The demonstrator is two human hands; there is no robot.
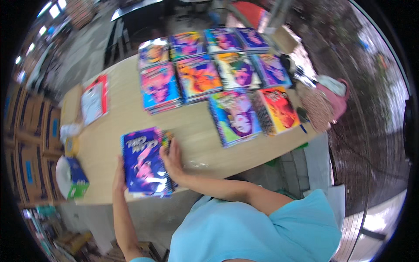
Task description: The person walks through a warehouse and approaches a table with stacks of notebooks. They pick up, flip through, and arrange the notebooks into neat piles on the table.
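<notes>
A small stack of spiral notebooks (144, 163) with a purple-blue cover and a pink figure lies at the table's front edge. My left hand (119, 175) grips the stack along its left side. On the opposite side, my right hand (173, 160) is closed around the coil-bound edge, its thumb over the cover. Beyond them are piles of colourful spiral notebooks; the closest to my right hand is a green-and-purple notebook (235, 117), with a red-and-yellow notebook (280, 109) beside it.
The wooden table (196, 153) curves across the view. At its left lie a red-and-white packet (95, 99) and a roll of tape (72, 146), near a white-and-blue container (71, 177). Cardboard boxes (32, 148) are stacked further left. A pink bag (334, 100) sits at the right end.
</notes>
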